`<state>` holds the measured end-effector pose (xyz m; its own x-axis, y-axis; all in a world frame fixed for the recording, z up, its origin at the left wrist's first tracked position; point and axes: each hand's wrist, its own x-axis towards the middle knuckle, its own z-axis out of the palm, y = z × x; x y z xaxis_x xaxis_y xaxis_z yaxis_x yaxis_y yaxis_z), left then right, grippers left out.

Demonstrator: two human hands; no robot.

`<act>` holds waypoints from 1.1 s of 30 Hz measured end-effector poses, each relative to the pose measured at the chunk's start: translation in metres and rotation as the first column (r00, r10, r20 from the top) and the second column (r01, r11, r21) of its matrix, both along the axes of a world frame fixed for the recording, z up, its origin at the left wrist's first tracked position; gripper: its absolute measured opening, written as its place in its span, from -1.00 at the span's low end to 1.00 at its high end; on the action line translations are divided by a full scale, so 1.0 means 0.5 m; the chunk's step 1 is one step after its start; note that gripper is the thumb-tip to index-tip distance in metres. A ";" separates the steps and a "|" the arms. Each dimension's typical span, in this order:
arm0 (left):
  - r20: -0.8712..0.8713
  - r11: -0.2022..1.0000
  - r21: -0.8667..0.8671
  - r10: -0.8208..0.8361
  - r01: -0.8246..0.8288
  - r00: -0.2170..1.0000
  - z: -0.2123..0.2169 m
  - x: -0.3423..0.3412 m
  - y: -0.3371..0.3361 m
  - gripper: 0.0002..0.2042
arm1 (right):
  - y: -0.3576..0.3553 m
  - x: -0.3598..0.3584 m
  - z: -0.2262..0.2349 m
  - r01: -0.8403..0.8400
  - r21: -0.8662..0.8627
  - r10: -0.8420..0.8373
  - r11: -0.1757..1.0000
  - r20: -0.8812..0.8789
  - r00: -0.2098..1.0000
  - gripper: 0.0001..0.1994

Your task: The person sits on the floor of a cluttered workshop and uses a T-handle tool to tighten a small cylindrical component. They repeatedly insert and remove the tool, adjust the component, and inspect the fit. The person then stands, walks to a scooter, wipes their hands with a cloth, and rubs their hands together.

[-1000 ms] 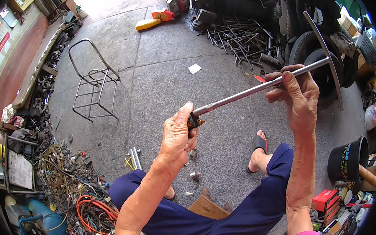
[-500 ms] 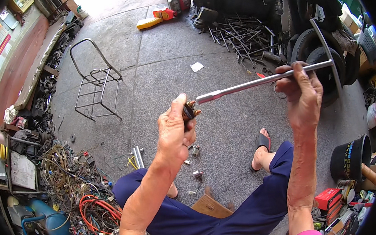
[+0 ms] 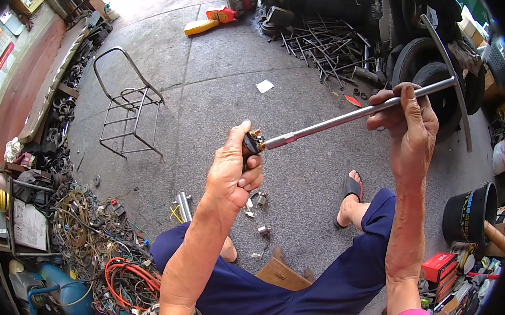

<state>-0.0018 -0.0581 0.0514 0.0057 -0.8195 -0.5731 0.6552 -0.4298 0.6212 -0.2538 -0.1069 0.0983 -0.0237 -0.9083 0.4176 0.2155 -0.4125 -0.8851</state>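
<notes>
My left hand [image 3: 227, 171] is closed around a small black electrical part with copper-coloured threaded studs [image 3: 253, 143], which looks like a starter relay. The thumb lies along its top and the studs point right. In my right hand [image 3: 408, 121] is a long silver T-handle socket wrench [image 3: 331, 121], gripped near its crossbar between thumb and fingers. The shaft slopes slightly down to the left. Its socket end meets the lower stud of the part; whether it sits over a nut I cannot tell.
Small metal parts [image 3: 264, 230] lie on the floor between my feet, by a wooden stool [image 3: 282, 274]. A bare metal chair frame [image 3: 132, 102] stands ahead left. Tangled wires [image 3: 80, 232] are piled left; metal rods [image 3: 330, 50], tyres [image 3: 407, 60] and a black bucket [image 3: 469, 212] are right.
The wrench's socket has come up against the stud, closing the small gap. My right hand has shifted slightly right and down, and the crossbar has turned a little.
</notes>
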 end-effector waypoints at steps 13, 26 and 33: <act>-0.027 0.988 0.100 -0.114 0.116 0.993 0.005 0.016 0.003 -0.64 | 0.002 -0.019 0.016 -0.288 0.015 0.288 0.958 -0.022 0.957 -0.78; 0.000 1.000 0.013 0.014 -0.014 1.000 -0.004 0.012 0.005 -0.61 | 0.005 -0.011 0.005 -0.267 0.008 0.267 0.964 -0.035 0.963 -0.79; -0.093 1.000 -0.015 -0.003 0.001 0.996 -0.012 0.014 0.004 -0.66 | 0.006 -0.004 0.008 -0.182 -0.038 0.179 0.982 -0.087 0.980 -0.80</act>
